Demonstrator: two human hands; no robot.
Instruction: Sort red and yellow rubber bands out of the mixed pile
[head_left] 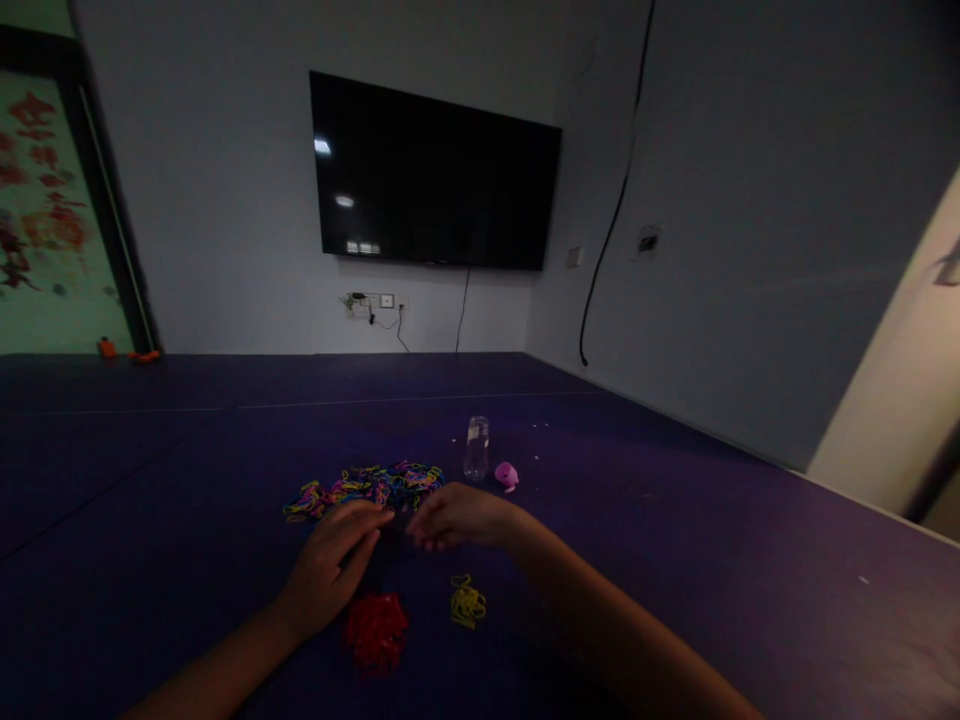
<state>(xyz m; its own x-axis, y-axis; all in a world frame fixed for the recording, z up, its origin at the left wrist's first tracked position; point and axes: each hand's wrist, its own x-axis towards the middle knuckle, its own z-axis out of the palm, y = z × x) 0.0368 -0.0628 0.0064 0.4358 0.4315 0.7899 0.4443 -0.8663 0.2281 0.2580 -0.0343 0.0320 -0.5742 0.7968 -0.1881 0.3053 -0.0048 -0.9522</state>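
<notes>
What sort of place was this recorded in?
Probably a room in a home, though that isn't certain: a large television hangs on a plain wall, with sockets below and a dark-framed panel bearing red markings.

No wording could be read for certain. Red characters (56, 160) ran down the pale panel (71, 322) at far left, too blurred to make out, and the white label (477, 434) on the clear bottle (475, 466) was too small and dim to decipher.
</notes>
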